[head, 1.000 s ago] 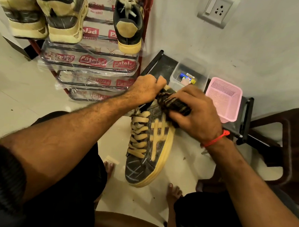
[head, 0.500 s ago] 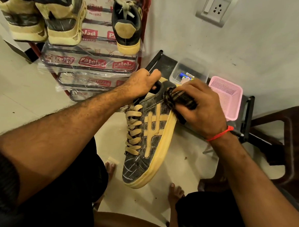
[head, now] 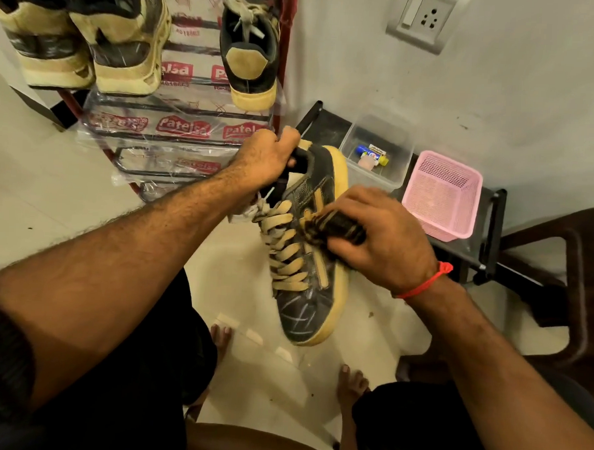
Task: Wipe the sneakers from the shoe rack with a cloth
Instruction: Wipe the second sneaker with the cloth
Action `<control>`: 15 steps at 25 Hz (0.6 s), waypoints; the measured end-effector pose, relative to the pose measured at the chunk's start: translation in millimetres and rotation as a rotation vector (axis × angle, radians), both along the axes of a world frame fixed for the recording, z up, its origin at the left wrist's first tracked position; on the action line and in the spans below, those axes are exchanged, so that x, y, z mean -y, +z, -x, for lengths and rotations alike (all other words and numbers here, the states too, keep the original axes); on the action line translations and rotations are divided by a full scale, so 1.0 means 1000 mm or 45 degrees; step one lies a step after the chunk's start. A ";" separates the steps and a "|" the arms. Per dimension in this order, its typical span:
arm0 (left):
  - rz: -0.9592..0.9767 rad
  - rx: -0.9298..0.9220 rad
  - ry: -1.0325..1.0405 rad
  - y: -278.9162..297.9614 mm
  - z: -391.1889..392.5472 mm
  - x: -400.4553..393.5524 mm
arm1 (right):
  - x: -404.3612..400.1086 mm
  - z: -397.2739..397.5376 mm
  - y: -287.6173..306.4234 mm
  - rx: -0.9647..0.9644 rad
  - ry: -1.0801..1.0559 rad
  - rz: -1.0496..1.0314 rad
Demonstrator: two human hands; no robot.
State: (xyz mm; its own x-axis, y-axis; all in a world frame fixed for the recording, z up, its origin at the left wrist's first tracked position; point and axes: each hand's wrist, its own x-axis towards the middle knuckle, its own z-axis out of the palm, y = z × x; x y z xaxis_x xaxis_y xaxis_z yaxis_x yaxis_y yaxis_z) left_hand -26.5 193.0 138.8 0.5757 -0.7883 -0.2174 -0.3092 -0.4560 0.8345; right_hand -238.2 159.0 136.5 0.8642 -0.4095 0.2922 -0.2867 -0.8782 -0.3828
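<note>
Pressing cloth (head: 336,226) seemingly under right grip (head: 376,242) onto sneaker (head: 306,286)

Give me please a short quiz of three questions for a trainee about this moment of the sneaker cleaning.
1. True or false: the left hand grips the sneaker at its heel opening.
2. What does the right hand press on the sneaker's side? A) a brush B) a dark cloth C) a sponge
3. Fill in: the pink basket stands beside a clear ____ near the wall.

Key: 1 true; 2 B; 3 container.
</note>
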 end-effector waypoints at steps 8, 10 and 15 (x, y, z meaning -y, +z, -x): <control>0.024 -0.212 -0.042 0.004 -0.003 -0.008 | 0.003 -0.002 -0.010 0.269 -0.393 -1.032; -0.028 -0.320 -0.174 0.007 -0.001 -0.009 | 0.011 0.000 -0.013 0.374 -0.556 -1.224; -0.034 -0.277 -0.739 0.008 0.007 -0.013 | 0.037 0.009 -0.012 0.704 -0.874 -1.438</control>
